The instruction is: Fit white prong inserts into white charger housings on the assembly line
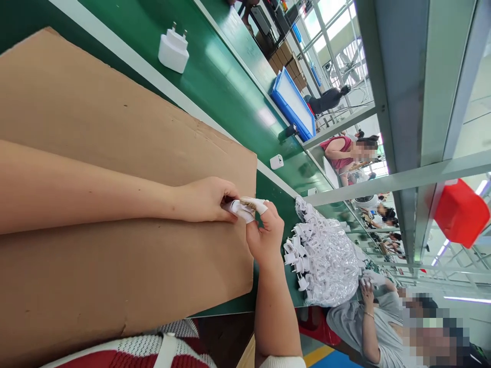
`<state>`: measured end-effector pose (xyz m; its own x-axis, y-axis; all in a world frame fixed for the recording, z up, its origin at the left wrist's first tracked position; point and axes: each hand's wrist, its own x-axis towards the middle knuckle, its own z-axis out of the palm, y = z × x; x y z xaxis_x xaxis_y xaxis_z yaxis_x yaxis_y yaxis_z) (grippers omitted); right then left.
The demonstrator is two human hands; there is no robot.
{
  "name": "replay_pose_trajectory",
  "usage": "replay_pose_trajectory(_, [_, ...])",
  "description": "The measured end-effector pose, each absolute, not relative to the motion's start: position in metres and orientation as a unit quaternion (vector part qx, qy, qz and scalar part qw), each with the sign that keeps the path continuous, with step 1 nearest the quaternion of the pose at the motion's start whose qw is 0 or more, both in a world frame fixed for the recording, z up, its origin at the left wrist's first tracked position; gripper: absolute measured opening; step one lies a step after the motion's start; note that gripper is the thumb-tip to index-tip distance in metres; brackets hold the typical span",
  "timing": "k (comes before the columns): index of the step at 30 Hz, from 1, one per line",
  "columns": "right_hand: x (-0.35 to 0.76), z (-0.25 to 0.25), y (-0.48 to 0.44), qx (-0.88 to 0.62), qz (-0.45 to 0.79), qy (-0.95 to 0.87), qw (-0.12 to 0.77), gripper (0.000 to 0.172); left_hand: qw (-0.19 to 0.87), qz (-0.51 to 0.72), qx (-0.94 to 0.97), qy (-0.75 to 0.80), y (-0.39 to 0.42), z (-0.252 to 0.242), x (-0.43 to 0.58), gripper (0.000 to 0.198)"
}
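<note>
My left hand (207, 199) and my right hand (265, 236) meet over the edge of a brown cardboard sheet (115, 128). Both pinch one small white plug part (238, 208) between their fingertips. The right hand's fingertips wear white finger covers. The part is mostly covered by the fingers, so its exact shape stays unclear. Just right of my right hand lies a clear bag heaped with white plug parts (326, 255).
A white charger (173, 50) with two pins and a smaller white adapter (276, 161) lie on the green conveyor belt (230, 87). Farther along are a blue tray (293, 105), cardboard boxes and a red bin (460, 212). Seated co-workers (368, 317) work along the line.
</note>
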<state>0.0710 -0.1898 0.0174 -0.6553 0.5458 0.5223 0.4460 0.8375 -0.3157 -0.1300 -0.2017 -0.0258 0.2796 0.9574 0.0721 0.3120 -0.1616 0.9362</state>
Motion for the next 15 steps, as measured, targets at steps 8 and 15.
replay_pose_trajectory(8, [0.0697,0.0105,-0.1889,-0.325,0.056,-0.901,0.281,0.032,0.43,0.373,0.662,0.488,-0.2027,-0.0243,-0.1291,0.039])
replay_pose_trajectory(15, [0.0658,0.0121,-0.1887,-0.414,0.043,-0.884,0.21,0.029,0.424,0.375,0.664,0.488,-0.2007,-0.0302,-0.1272,0.039])
